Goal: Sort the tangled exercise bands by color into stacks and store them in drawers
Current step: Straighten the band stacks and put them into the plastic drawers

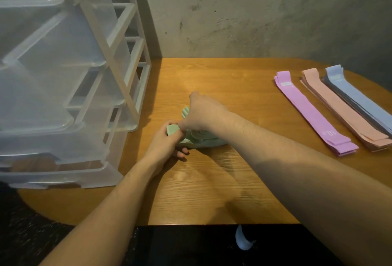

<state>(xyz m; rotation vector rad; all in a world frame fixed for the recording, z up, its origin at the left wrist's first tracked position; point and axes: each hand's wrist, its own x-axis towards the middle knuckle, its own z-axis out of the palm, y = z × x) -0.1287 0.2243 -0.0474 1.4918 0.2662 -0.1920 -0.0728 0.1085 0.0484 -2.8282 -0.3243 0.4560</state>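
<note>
A bundle of mint green bands (198, 138) lies folded on the wooden table (212, 79), just right of the drawer unit. My left hand (164, 141) grips its near left end. My right hand (201, 114) comes over from the right and pinches the folded green ends from above. At the table's right side lie three flat stacks side by side: purple bands (311, 110), peach bands (337, 104) and blue bands (358, 98). The blue stack runs out of the frame at the right.
A translucent plastic drawer unit (63, 87) with a white frame stands at the table's left, its drawers pushed in. A rough concrete wall (254, 21) runs behind the table. A small pale blue object (242, 239) lies on the dark floor below the near edge.
</note>
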